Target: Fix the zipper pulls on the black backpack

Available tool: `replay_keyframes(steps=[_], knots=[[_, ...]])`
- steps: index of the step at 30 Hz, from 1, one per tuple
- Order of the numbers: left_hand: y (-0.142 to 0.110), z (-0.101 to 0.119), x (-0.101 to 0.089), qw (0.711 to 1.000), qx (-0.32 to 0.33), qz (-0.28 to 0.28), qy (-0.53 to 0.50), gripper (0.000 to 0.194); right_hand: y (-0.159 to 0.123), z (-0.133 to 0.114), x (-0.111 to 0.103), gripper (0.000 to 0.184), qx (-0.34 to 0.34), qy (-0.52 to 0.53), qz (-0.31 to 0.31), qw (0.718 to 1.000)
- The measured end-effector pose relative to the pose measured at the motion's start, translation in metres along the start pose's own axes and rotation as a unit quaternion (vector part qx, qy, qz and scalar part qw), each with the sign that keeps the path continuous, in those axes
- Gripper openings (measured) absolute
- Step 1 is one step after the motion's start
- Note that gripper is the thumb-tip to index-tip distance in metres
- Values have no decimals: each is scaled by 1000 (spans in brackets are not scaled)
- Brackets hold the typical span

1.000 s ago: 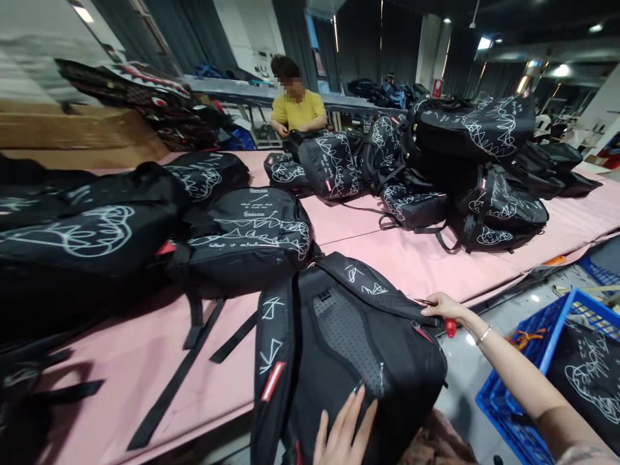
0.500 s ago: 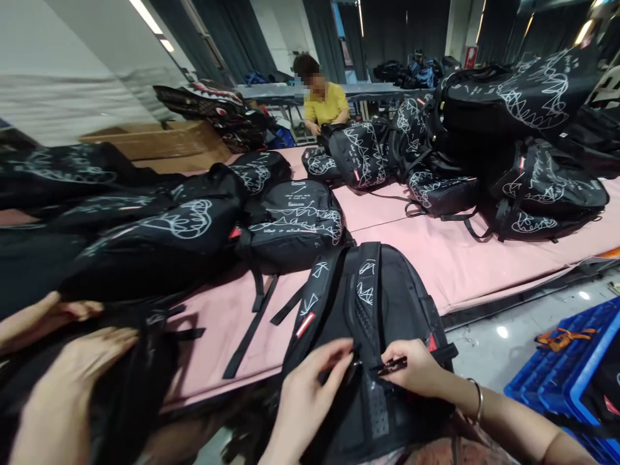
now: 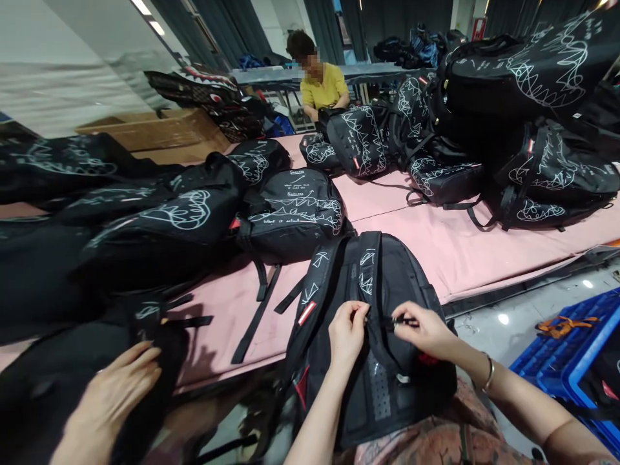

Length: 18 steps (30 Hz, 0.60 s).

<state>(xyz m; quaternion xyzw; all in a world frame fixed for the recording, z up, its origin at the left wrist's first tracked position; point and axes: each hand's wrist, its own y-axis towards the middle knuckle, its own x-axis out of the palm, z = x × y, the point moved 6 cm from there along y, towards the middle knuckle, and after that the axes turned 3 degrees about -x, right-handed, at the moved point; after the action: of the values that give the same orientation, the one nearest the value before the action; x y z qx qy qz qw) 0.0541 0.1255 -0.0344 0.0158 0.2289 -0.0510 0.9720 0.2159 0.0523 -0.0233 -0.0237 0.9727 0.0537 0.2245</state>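
Observation:
A black backpack (image 3: pixel 387 278) with white scribble print lies back-side up at the near edge of the pink table (image 3: pixel 450 252), partly on my lap. My left hand (image 3: pixel 347 330) pinches the backpack's shoulder strap near its middle. Just to the right of it, my right hand (image 3: pixel 422 329) is closed on a small dark cutting tool (image 3: pixel 398 321) whose tip points at the same strap. A bit of red shows under the right palm. A bracelet sits on my right wrist.
Another person's hand (image 3: pixel 113 397) rests on a black bag at the lower left. Piles of the same backpacks (image 3: pixel 523 123) cover the table left and right. A person in a yellow shirt (image 3: pixel 323 87) works at the far end. Blue crates (image 3: pixel 576 361) stand on the floor to the right.
Both my hands have moved up the backpack's strap, away from me. The view has tilted slightly. The neighbour's hand at lower left has shifted to the right.

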Motion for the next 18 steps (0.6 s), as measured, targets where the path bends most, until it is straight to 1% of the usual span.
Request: replay_keyframes(steps=[2, 4, 6, 9, 11, 13, 16, 18], knots=[[0, -3, 3, 1000, -8, -2, -4, 17, 11, -3, -18, 11, -38, -101, 43, 993], [0, -3, 7, 1000, -13, -1, -9, 17, 19, -7, -25, 7, -79, -192, 54, 977], [-1, 0, 9, 1000, -13, 1, -14, 16, 25, -10, -23, 7, -108, -251, 44, 961], [0, 5, 12, 1000, -8, 7, -22, 15, 30, -12, -15, 9, -114, -298, 41, 947], [1, 4, 15, 999, -8, 7, -31, 14, 33, -9, -11, 7, -100, -301, 36, 948], [1, 1, 19, 999, -17, 0, -50, 15, 34, -1, -10, 5, -72, -274, 29, 958], [-2, -1, 21, 994, -36, -29, -95, 22, 30, 24, -17, 10, 18, -176, 41, 983], [-9, 3, 21, 989, -38, -69, -127, 34, 25, 42, -24, 17, 78, -97, 48, 991]])
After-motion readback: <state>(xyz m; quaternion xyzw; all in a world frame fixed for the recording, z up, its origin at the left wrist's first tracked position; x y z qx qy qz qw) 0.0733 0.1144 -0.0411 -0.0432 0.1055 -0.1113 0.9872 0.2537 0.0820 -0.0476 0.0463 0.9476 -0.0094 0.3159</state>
